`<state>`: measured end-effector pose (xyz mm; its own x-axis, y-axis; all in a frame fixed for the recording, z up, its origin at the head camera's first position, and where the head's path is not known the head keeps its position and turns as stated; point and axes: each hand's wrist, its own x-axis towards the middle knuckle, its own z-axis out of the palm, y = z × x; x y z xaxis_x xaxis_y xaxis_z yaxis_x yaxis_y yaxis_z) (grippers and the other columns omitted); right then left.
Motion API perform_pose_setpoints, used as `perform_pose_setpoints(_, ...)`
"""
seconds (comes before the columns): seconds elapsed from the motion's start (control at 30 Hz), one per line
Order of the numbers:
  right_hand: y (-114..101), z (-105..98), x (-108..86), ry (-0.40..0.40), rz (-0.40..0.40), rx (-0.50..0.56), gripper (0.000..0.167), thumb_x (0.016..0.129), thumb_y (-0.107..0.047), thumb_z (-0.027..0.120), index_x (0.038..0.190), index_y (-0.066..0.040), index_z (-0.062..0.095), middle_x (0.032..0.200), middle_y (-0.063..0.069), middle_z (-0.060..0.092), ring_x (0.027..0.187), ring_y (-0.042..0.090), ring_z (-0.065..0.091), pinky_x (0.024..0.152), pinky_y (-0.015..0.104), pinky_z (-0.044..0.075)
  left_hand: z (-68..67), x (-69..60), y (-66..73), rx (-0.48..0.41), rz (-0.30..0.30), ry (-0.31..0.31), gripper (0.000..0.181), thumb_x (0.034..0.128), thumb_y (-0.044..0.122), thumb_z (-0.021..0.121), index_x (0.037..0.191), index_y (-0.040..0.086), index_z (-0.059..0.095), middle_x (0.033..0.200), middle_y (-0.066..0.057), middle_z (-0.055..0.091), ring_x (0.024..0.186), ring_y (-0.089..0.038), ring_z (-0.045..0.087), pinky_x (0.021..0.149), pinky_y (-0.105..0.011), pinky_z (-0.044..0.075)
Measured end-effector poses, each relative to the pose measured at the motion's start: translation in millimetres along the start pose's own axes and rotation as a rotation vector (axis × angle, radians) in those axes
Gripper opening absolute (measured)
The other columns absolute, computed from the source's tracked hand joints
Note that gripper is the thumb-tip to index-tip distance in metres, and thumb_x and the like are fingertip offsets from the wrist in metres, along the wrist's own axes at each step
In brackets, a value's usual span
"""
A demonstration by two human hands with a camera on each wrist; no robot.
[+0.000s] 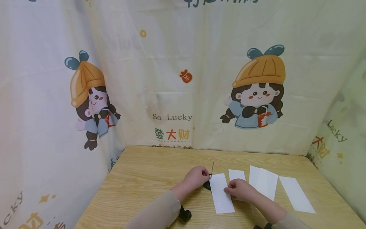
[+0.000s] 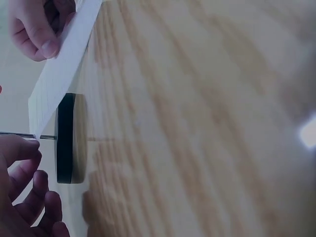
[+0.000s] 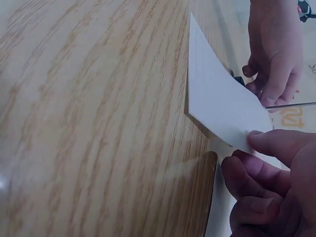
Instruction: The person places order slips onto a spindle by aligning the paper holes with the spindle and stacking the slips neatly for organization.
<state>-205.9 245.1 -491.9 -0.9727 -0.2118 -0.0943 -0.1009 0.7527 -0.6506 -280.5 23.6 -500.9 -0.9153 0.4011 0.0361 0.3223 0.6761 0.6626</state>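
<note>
A thin metal spike (image 1: 213, 167) (image 2: 48, 137) (image 3: 298, 105) stands upright on a dark base (image 1: 207, 185) (image 2: 64, 140). My left hand (image 1: 196, 177) (image 2: 24, 190) (image 3: 277, 57) pinches the far left corner of a white paper strip (image 1: 222, 194) (image 2: 59, 74) (image 3: 217, 94) right beside the spike. On the strip's right edge, the thumb and fingers of my right hand (image 1: 242, 189) (image 2: 40, 27) (image 3: 279, 185) hold it, tilted above the table. Whether the spike passes through the paper I cannot tell.
More white strips lie on the wooden table (image 1: 148, 171) to the right: one (image 1: 236, 174) partly behind my right hand, an overlapping group (image 1: 264, 183), and a separate one (image 1: 297, 194) farthest right. A patterned cloth (image 1: 171, 95) hangs behind the table.
</note>
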Motion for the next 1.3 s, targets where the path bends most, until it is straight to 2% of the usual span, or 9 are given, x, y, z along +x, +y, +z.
perform_pose_setpoints(0.1, 1.3, 1.1, 0.1, 0.012, 0.016, -0.017, 0.031, 0.090, -0.026, 0.072, 0.067, -0.013, 0.056, 0.059, -0.004, 0.054, 0.057, 0.013, 0.049, 0.055, 0.026, 0.038, 0.4, 0.0, 1.9, 0.018, 0.001, -0.008, 0.018, 0.0898, 0.027, 0.073, 0.076, 0.020, 0.064, 0.072, 0.009, 0.055, 0.065, -0.009, 0.048, 0.061, -0.027, 0.041)
perform_pose_setpoints(0.33, 1.0, 3.6, 1.4, 0.017, 0.022, -0.027, 0.033, 0.088, -0.026, 0.074, 0.066, -0.012, 0.054, 0.057, -0.004, 0.052, 0.055, 0.012, 0.047, 0.052, 0.025, 0.036, 0.3, -1.6, 4.8, 0.053, -0.044, -0.029, 0.020, 0.0903, 0.027, 0.073, 0.074, 0.020, 0.063, 0.071, 0.007, 0.055, 0.065, -0.011, 0.049, 0.060, -0.028, 0.041)
perform_pose_setpoints(0.63, -3.7, 3.8, -0.3, 0.036, 0.040, -0.048, 0.032, 0.086, -0.024, 0.076, 0.066, -0.012, 0.054, 0.058, -0.003, 0.052, 0.054, 0.013, 0.046, 0.050, 0.026, 0.036, 0.6, 0.3, 5.8, 0.129, -0.024, -0.023, 0.021, 0.0888, 0.027, 0.074, 0.073, 0.021, 0.062, 0.073, 0.007, 0.053, 0.067, -0.011, 0.048, 0.061, -0.028, 0.040)
perform_pose_setpoints(1.07, -4.1, 7.8, 1.0, 0.053, 0.066, -0.099, 0.032, 0.086, -0.027, 0.077, 0.068, -0.013, 0.055, 0.060, -0.002, 0.051, 0.056, 0.014, 0.046, 0.054, 0.028, 0.035, -2.1, -6.1, 8.7, 0.123, -0.055, -0.048, 0.020, 0.0904, 0.030, 0.072, 0.077, 0.021, 0.061, 0.072, 0.007, 0.054, 0.064, -0.012, 0.049, 0.059, -0.028, 0.040)
perform_pose_setpoints(1.3, -5.0, 5.3, -1.9, 0.059, 0.089, -0.109, 0.029, 0.086, -0.027, 0.076, 0.069, -0.015, 0.057, 0.060, -0.002, 0.051, 0.057, 0.013, 0.046, 0.054, 0.028, 0.036, -2.4, -7.8, 2.8, 0.090, -0.045, -0.063, 0.016, 0.0892, 0.029, 0.074, 0.090, 0.017, 0.063, 0.076, 0.005, 0.053, 0.066, -0.012, 0.049, 0.062, -0.031, 0.040)
